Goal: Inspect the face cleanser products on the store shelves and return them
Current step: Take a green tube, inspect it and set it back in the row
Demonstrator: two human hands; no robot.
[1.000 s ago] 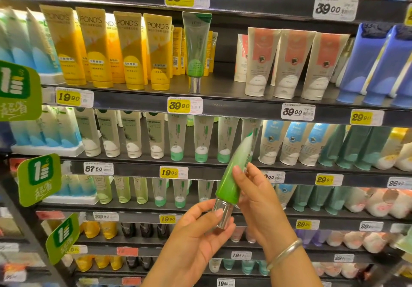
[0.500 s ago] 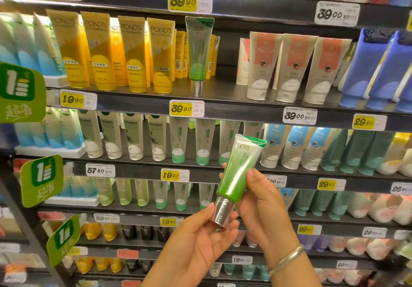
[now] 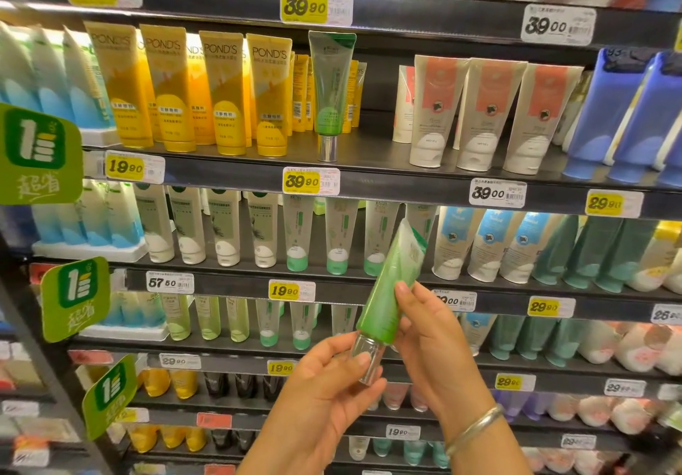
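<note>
I hold a green cleanser tube (image 3: 387,290) with a silver cap in front of the shelves, cap down and its top tilted to the right. My right hand (image 3: 431,341) grips the tube's green body from behind, thumb on the front. My left hand (image 3: 328,389) pinches the silver cap from below. A matching green tube (image 3: 330,87) stands alone, cap down, on the upper shelf (image 3: 372,175), between the yellow tubes and the white-and-coral tubes.
Yellow POND'S tubes (image 3: 221,94) fill the upper shelf's left side, white-and-coral tubes (image 3: 476,113) and blue tubes (image 3: 634,113) its right. Lower shelves carry rows of white, green and teal tubes. Green promo tags (image 3: 37,153) stick out on the left.
The tube has turned in my hands: its flat face, seen half a second ago, is now edge-on. The view has shifted slightly downward.
</note>
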